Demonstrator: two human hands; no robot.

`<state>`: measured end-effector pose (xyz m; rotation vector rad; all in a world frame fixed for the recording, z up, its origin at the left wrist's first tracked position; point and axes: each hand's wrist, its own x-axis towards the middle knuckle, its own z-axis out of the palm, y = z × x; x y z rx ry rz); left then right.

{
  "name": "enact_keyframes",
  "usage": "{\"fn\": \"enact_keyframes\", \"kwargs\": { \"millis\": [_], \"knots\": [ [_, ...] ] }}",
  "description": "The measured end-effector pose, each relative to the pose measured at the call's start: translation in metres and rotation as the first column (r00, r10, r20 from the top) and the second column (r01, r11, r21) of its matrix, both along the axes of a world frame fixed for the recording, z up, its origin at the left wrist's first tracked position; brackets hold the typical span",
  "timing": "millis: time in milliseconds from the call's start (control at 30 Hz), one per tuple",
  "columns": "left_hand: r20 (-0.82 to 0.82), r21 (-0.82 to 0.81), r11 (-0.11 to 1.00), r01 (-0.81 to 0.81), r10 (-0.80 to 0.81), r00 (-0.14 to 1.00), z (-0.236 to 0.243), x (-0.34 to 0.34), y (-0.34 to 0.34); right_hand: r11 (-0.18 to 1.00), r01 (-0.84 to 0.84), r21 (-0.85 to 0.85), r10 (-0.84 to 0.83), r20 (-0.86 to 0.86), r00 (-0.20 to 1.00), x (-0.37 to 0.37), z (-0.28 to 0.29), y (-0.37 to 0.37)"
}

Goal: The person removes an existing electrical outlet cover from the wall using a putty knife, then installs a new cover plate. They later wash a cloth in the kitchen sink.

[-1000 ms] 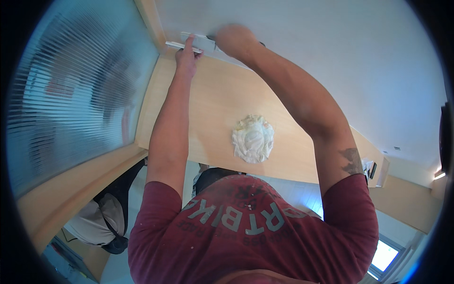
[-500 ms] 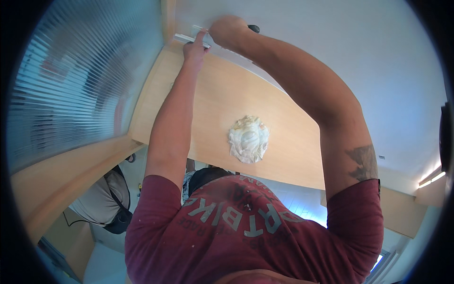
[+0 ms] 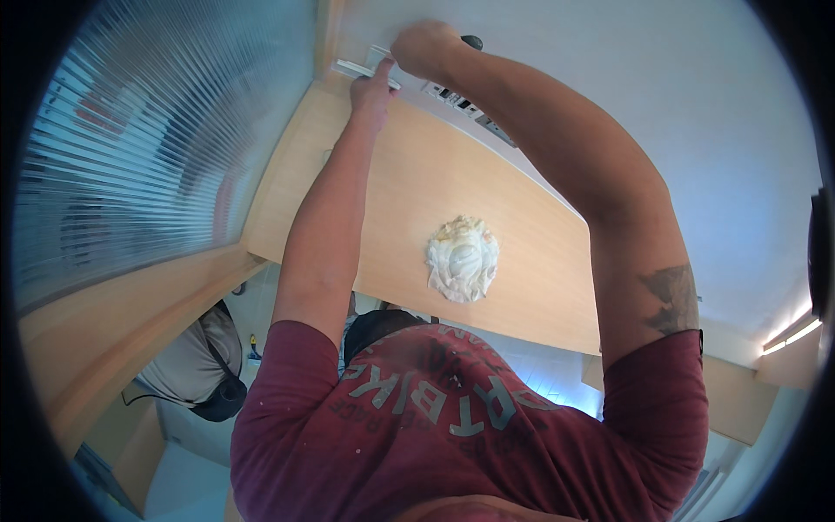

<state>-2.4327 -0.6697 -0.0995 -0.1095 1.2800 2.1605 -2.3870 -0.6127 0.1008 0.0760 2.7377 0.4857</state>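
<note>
Both my arms reach up to the far left corner, where the wooden desktop (image 3: 409, 174) meets the white wall (image 3: 626, 96). My left hand (image 3: 372, 97) is closed at a thin white strip (image 3: 355, 68) along the wall, index finger stretched toward the other hand. Right beside it, my right hand (image 3: 426, 50) is a fist around a tool; only its dark rounded handle end (image 3: 471, 42) sticks out. Its working end is hidden. Just behind the fingers is a pale rectangular plate (image 3: 377, 56). A crumpled whitish cloth (image 3: 464, 259) lies on the desktop.
A ribbed glass panel (image 3: 165, 148) in a wooden frame (image 3: 130, 309) stands at left. Along the wall, past my right hand, runs a row of sockets (image 3: 457, 100). A grey and black bag (image 3: 204, 361) is at lower left. A light strip (image 3: 791, 337) glows at right.
The view has shifted slightly, so desk and hands sit a little further right. More of the socket row shows below my right forearm. Both hands stay at the same corner.
</note>
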Motion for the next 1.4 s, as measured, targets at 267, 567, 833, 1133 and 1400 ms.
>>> {"fn": "enact_keyframes", "kwargs": {
  "millis": [267, 567, 833, 1133, 1400],
  "knots": [
    [0.009, -0.001, 1.000, -0.006, 0.006, 1.000, -0.003, -0.003, 0.002, 1.000, 0.014, 0.028, -0.016, 0.067, 0.998, -0.001, 0.003, 0.000],
    [0.030, -0.011, 0.993, -0.115, 0.115, 0.993, 0.006, 0.004, -0.011, 0.994, 0.100, 0.037, -0.104, 0.134, 0.986, -0.012, 0.017, -0.008],
    [-0.197, 0.022, 0.968, -0.252, 0.251, 0.948, -0.020, 0.000, 0.002, 0.996, 0.089, 0.024, -0.091, 0.139, 0.986, -0.015, 0.017, -0.007],
    [-0.296, -0.144, 0.977, -0.158, 0.110, 0.949, 0.002, 0.008, -0.038, 0.836, 0.310, -0.453, -0.340, 0.016, 0.940, 0.105, -0.003, 0.009],
    [-0.437, -0.899, 0.410, -0.154, -0.814, 0.383, 0.030, 0.101, -0.083, 0.417, 0.522, -0.744, -0.684, 0.121, 0.720, 0.259, -0.147, -0.007]
  ]
}}
